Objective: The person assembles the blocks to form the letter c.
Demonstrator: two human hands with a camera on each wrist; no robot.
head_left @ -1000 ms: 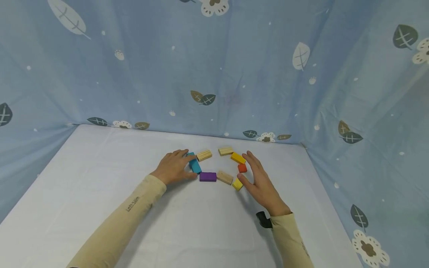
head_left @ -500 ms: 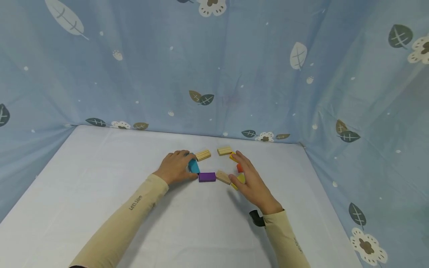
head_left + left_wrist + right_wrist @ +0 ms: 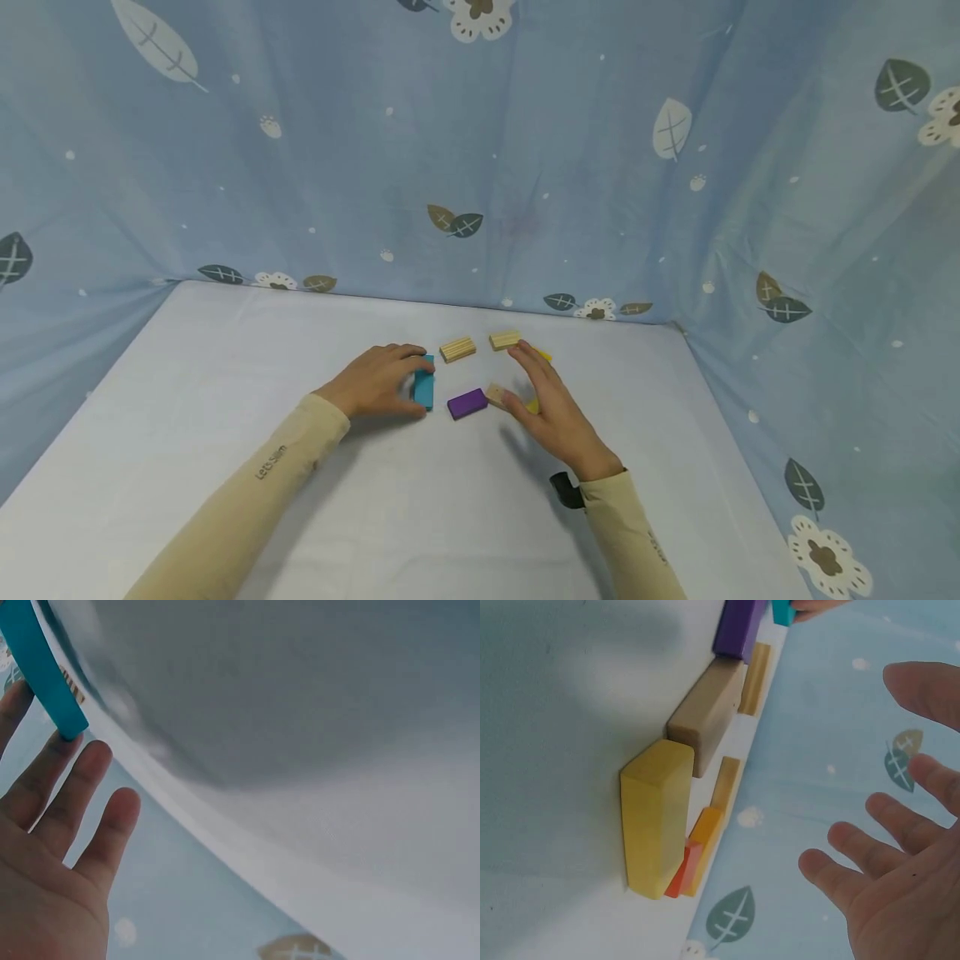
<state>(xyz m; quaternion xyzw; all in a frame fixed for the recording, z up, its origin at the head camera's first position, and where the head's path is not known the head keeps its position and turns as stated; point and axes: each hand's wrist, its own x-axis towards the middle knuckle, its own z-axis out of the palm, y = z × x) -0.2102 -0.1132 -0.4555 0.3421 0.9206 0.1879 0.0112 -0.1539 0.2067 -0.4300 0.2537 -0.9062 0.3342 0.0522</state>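
My left hand (image 3: 375, 383) holds a blue block (image 3: 424, 387) by its two ends, thumb at the near end and fingers at the far end. In the left wrist view, fingertips touch the blue block (image 3: 45, 671); the thumb is out of sight. My right hand (image 3: 558, 421) hovers with spread fingers over the ring's right side, partly hiding the blocks there. In the right wrist view, that hand (image 3: 904, 855) holds nothing. Beside it stand a yellow block (image 3: 652, 817), a plain wooden block (image 3: 709, 712), a purple block (image 3: 736, 630), a red block (image 3: 683, 868) and an orange block (image 3: 705, 832).
Two striped wooden blocks (image 3: 458, 349) lie along the far side of the ring, with a gap between them. White cloth (image 3: 420, 517) covers the table. A blue patterned curtain (image 3: 360, 167) hangs behind and on both sides.
My left hand has drawn the blue block left and towards me and turned it straighter. The purple block has turned at an angle. My right hand has moved left over the blocks.
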